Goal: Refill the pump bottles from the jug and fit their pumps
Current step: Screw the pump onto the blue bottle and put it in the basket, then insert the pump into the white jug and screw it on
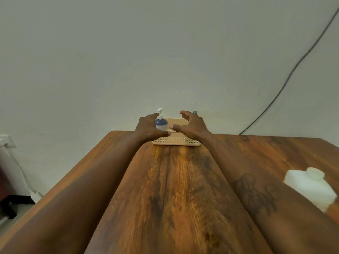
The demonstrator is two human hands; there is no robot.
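Note:
A small pump bottle (161, 123) with a blue upper body and a white pump stands in a beige perforated basket (176, 141) at the far edge of the wooden table. My left hand (146, 128) curls around the bottle's left side, thumb across its front. My right hand (192, 125) hovers over the basket's right part, fingers spread and curved, holding nothing. A grey-green tip (194, 112) shows behind my right hand; the rest of that object is hidden. A white jug (310, 187) lies blurred at the right edge of the table.
The wooden table (174, 189) stretches from me to the pale wall. A dark cable (293, 70) runs down the wall at the right. Dark furniture and a white cord sit on the floor at the left (11, 198).

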